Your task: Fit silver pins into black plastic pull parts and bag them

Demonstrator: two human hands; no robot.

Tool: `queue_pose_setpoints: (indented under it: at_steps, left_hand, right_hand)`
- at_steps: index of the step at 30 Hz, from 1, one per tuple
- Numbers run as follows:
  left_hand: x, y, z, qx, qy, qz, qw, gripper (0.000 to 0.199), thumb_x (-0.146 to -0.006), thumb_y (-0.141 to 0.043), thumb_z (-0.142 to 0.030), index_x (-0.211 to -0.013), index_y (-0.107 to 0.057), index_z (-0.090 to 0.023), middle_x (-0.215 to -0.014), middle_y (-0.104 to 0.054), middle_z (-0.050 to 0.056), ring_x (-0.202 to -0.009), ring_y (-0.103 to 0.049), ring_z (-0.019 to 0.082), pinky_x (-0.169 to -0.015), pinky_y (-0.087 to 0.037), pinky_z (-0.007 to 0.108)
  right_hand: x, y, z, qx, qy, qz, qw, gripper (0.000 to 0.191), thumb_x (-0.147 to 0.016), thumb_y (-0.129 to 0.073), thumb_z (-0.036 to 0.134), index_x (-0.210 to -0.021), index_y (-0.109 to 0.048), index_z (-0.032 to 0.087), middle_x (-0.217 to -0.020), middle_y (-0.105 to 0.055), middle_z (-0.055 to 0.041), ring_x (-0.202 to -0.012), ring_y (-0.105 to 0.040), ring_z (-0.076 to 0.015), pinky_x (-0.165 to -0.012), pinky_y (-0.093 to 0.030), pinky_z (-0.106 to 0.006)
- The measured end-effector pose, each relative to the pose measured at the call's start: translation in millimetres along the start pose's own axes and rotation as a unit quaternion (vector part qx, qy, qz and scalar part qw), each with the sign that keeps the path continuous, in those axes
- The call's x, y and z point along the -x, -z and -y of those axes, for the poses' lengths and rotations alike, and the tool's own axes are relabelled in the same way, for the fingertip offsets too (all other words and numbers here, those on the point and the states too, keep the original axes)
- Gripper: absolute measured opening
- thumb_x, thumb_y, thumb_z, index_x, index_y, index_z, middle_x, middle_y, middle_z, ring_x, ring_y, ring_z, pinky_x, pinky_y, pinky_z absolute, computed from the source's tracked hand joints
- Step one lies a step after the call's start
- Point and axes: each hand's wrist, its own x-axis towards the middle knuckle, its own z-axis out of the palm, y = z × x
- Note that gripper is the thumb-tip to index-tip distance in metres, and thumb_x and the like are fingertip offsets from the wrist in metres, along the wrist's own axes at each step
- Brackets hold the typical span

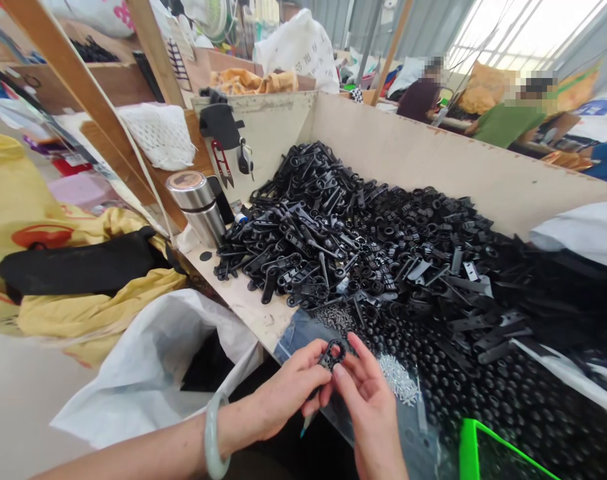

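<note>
Before a surface [257,308] heaped with black parts [303,247], held a small ring-ended piece [327,361] near the front edge, pinched between left hand [303,375] and right hand [366,393]. Through too light a pinch, could have slipped and been lost among silver pins [398,379]. Looked dark, with a seemingly notched ring.

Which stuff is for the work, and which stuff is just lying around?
Probably for the work:
- black part in the left hand
- piled black parts
- silver bits
- round black pieces

Probably just lying around:
- flask
- keys
- white cloth
</note>
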Motion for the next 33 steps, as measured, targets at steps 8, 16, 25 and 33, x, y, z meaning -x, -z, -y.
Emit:
queue_pose_setpoints:
  at_steps: [8, 16, 25, 33]
  left_hand:
    - [7.0, -3.0, 0.3, -0.046, -0.019, 0.030, 0.998, 0.013, -0.092, -0.048, -0.027, -0.101, -0.043, -0.021, -0.070, -0.048, -0.008, -0.050, -0.036, 0.006, -0.048, -0.025, 0.021]
    - [15.7, 2.1, 5.5, -0.223, -0.052, -0.006, 0.973, 0.012, -0.099, -0.044, -0.030, -0.105, -0.049, -0.022, -0.078, -0.053, -0.003, -0.068, -0.048, 0.013, -0.066, -0.039, 0.026]
    - [7.9, 12.1, -20.0, -0.095, -0.031, -0.037, 0.994, 0.014, -0.092, -0.049, -0.026, -0.103, -0.053, -0.020, -0.083, -0.060, -0.001, -0.077, -0.050, 0.016, -0.084, -0.039, 0.032]
    - [-3.7, 18.9, -15.3, 0.167, 0.022, 0.017, 0.986, 0.035, -0.088, -0.049, -0.027, -0.116, -0.060, -0.010, -0.096, -0.074, 0.013, -0.089, -0.065, 0.024, -0.096, -0.039, 0.042]
  right_hand:
    - [2.0, -2.7, -8.0, -0.079, -0.032, -0.008, 0.996, 0.071, -0.080, -0.082, 0.039, -0.144, -0.054, 0.024, -0.114, -0.076, -0.0103, -0.104, -0.074, -0.0234, -0.092, -0.061, -0.039]
    - [5.0, -8.5, 2.5, -0.084, -0.077, 0.019, 0.993, 0.079, -0.076, -0.084, 0.039, -0.146, -0.049, 0.023, -0.103, -0.076, -0.0066, -0.088, -0.074, -0.0193, -0.084, -0.061, -0.036]
    - [-60.3, 17.8, 43.6, 0.371, 0.182, -0.016, 0.911, 0.040, -0.093, -0.062, 0.047, -0.125, -0.068, 0.023, -0.118, -0.068, -0.0092, -0.089, -0.068, -0.0187, -0.079, -0.057, -0.034]
    - [-94.2, 23.8, 62.4, 0.596, 0.287, -0.068, 0.746, 0.043, -0.097, -0.044, 0.023, -0.136, -0.060, 0.012, -0.096, -0.071, -0.0092, -0.080, -0.068, -0.0195, -0.069, -0.052, -0.030]
